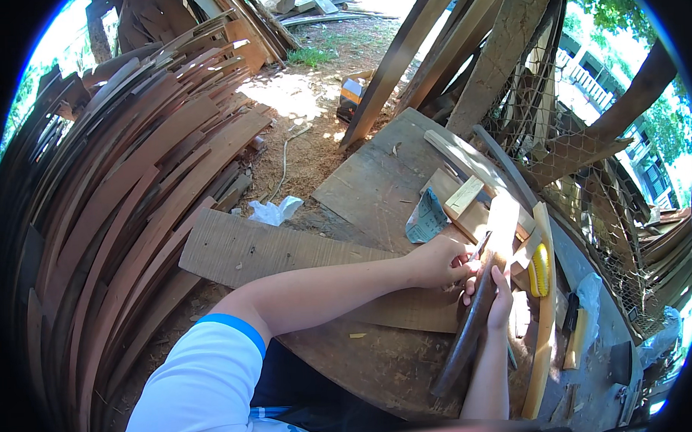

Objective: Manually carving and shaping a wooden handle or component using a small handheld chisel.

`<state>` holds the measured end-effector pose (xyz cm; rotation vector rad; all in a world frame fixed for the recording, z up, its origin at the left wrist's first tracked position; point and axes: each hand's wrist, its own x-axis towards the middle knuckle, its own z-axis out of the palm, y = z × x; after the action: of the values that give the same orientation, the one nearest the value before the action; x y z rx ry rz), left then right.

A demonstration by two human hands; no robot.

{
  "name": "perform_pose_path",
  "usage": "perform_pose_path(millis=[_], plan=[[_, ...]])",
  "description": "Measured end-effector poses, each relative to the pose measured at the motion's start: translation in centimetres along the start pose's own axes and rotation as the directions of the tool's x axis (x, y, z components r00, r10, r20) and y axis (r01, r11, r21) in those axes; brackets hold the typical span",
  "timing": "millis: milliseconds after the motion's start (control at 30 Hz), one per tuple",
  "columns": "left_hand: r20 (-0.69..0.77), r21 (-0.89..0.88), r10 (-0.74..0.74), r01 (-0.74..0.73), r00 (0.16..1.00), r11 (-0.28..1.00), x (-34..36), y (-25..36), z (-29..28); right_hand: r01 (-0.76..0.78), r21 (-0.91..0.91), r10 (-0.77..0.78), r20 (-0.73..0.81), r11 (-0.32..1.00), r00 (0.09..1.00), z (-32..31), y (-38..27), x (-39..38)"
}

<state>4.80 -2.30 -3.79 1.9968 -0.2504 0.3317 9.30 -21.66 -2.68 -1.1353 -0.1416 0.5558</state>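
A: We see a long, dark, curved strip of wood (472, 326) lying slantwise on the rough grey workbench (375, 184). Our left hand (439, 262) closes its fingers round a thin tool at the strip's upper end; what kind of tool, we cannot tell.

B: And our right hand (501, 298) wraps the strip from the far side, fingers curled tight on its smooth, rounded edge.

A: Just beyond lie pale sawn blocks (467, 196), a folded sheet of grey sandpaper (426, 217), and a yellow ribbed brush (540, 270) beside a long pale slat (546, 316).

B: To our left, weathered brown planks (131, 185) fan out in a curved stack. A wide flat board (256, 249) bridges stack and bench.

A: We have open bench surface near our left elbow; the right side is crowded up to wire mesh (588, 177).
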Motion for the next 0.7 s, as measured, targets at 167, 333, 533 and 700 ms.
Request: perform_pose_path(millis=[167,333,533,700], plan=[[0.048,-0.041,-0.047,0.049,0.998,0.998,0.04,-0.05,0.13,-0.034,-0.039,0.035,0.033,0.999,0.999,0.04,-0.35,-0.21],[0.060,-0.052,-0.048,0.051,0.997,0.997,0.06,0.15,0.02,-0.005,-0.044,0.008,0.070,0.999,0.997,0.06,-0.42,-0.25],[0.020,-0.052,-0.026,0.027,0.999,0.998,-0.04,-0.08,0.30,-0.021,-0.044,0.024,0.080,0.999,0.996,-0.01,-0.41,-0.32],[0.041,-0.027,-0.032,0.033,0.999,0.999,-0.04,0.35,-0.05,-0.020,-0.052,0.024,0.087,0.998,0.996,-0.21,-0.42,-0.29]])
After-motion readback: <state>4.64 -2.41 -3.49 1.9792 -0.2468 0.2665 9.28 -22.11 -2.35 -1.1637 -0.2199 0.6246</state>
